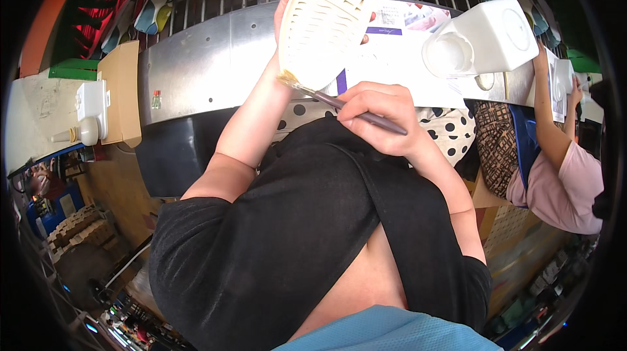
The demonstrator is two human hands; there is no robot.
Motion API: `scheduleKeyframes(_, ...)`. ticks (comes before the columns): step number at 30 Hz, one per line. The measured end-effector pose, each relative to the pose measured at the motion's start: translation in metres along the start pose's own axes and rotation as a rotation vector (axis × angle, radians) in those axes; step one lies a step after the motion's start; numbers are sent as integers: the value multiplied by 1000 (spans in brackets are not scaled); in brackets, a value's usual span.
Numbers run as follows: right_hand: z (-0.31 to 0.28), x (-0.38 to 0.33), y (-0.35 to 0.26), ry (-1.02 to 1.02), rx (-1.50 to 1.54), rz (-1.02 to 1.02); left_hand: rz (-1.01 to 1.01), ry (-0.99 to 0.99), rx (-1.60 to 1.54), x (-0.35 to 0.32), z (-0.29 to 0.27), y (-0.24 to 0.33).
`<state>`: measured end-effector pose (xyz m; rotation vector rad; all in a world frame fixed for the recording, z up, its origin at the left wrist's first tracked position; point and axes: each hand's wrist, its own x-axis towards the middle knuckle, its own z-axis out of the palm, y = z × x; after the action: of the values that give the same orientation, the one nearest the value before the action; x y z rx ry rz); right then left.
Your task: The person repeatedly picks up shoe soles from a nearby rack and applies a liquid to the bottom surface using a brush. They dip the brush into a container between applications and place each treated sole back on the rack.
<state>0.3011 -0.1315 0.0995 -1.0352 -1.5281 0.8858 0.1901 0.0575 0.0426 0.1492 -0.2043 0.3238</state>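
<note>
The left hand [287,8] holds a cream shoe sole [330,14] upright, tread side showing. The right hand [379,112] grips a dark-handled brush [346,106], its bristles touching the sole's lower edge. A white plastic jug [486,40] lies to the right on the metal bench [196,70].

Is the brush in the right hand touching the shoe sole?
Yes, the bristles of the brush in the right hand rest on the lower edge of the cream shoe sole that the left hand holds.

Cream ridged shoe sole [333,17] upright, tread outward; dark-handled brush [339,102] bristles at its lower edge.
</note>
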Motion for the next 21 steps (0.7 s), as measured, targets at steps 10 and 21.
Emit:
scheduleKeyframes(10,-97,3,12,659,20,-12,28,297,188,-21,-6,-6)
scheduleKeyframes(21,-141,-78,39,829,-343,499,134,306,427,-49,-27,27)
